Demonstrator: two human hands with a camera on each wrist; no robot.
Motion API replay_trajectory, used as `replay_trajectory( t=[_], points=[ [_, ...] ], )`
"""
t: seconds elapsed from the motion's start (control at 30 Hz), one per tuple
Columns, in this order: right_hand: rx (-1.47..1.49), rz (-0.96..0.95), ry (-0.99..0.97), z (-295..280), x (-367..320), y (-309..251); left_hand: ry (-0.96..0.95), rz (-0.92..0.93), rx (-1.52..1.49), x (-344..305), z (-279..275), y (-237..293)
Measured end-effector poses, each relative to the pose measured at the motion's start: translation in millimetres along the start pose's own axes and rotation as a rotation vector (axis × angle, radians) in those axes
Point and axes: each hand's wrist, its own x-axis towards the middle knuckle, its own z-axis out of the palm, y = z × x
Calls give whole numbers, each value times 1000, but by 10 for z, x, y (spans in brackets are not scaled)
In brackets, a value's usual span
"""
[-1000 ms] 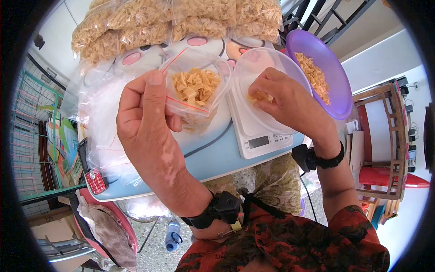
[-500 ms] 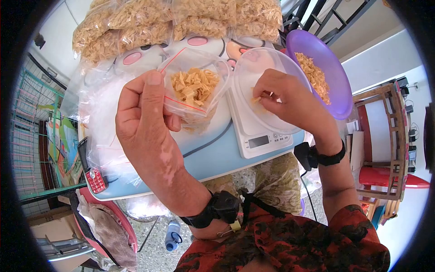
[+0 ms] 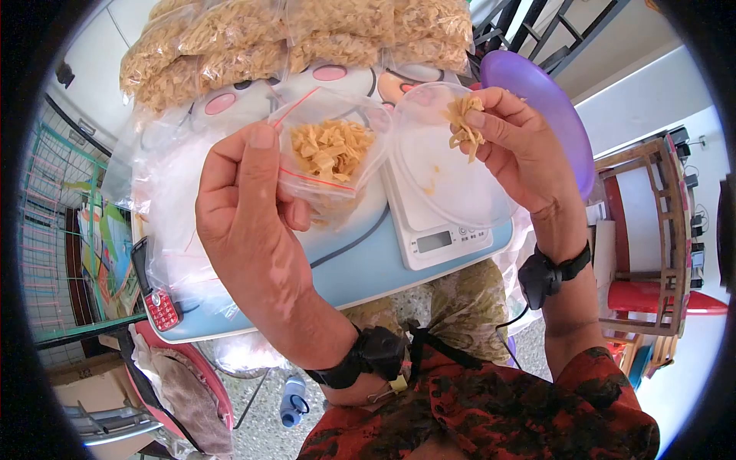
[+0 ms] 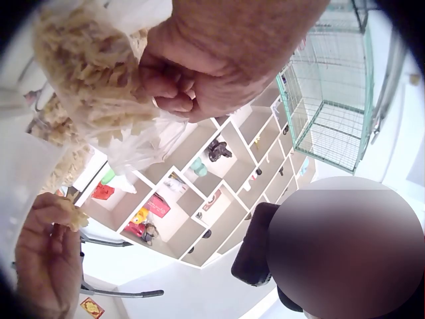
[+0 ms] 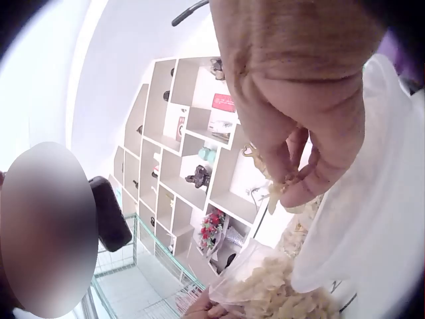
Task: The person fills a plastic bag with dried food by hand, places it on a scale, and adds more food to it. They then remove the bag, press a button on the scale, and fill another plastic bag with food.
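The left hand [image 3: 253, 207] grips the edge of a clear zip bag [image 3: 337, 188] with red seal lines, its mouth open and dried yellowish flakes [image 3: 331, 150] inside. Raised over the far right part of a clear round bowl [image 3: 418, 115], the right hand [image 3: 529, 153] pinches a small bunch of flakes [image 3: 463, 126]. That bowl rests on a white scale [image 3: 434, 242], with a few bits left at its bottom. In the left wrist view the left hand [image 4: 212, 66] holds the filled bag [image 4: 93, 80]; in the right wrist view flakes [image 5: 273, 193] stick out from the right fingertips.
Filled bags of flakes [image 3: 238, 31] line the table's far side. A purple basin [image 3: 563, 115] stands behind the right hand. Empty plastic bags [image 3: 184, 192] lie at left, near a red phone [image 3: 162, 308]. A dark cable [image 3: 353, 244] runs beside the scale.
The right hand has lifted from inside the bowl, up and away, with a bunch of flakes between its fingers. Few flakes show in the bowl. The left hand and its bag have hardly moved.
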Motion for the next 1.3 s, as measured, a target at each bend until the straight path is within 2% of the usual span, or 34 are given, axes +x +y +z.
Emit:
replay_trajectory(
  t=[0.13, 0.23, 0.43, 0.53, 0.63, 0.67, 0.77, 1.1, 1.3],
  points=[
    [109, 39, 78, 50, -5, -13, -5, -35, -8, -6, 16, 9],
    [78, -37, 55, 97, -9, -32, -24, -56, -11, -8, 24, -6],
    [-108, -398, 7, 504, -28, -220, -57, -65, -19, -12, 47, -36],
    [-466, -572, 145, 779, 8, -170, -69, -65, -26, -13, 44, -43],
    [-696, -696, 74, 1001, 103, -52, -83, -62, -34, -9, 22, -26],
    [-757, -798, 37, 1008, 160, 21, -88, -62, -35, -9, 13, -19],
    [-1066, -860, -72, 1028, 195, 44, -90, -63, -35, -2, 2, -2],
    [-1313, -822, -327, 1072, 145, -1, -66, -43, 44, -19, -10, 5],
    [-1251, -722, -261, 1160, 100, -86, -17, -34, 54, -11, -21, 24]
  ],
)
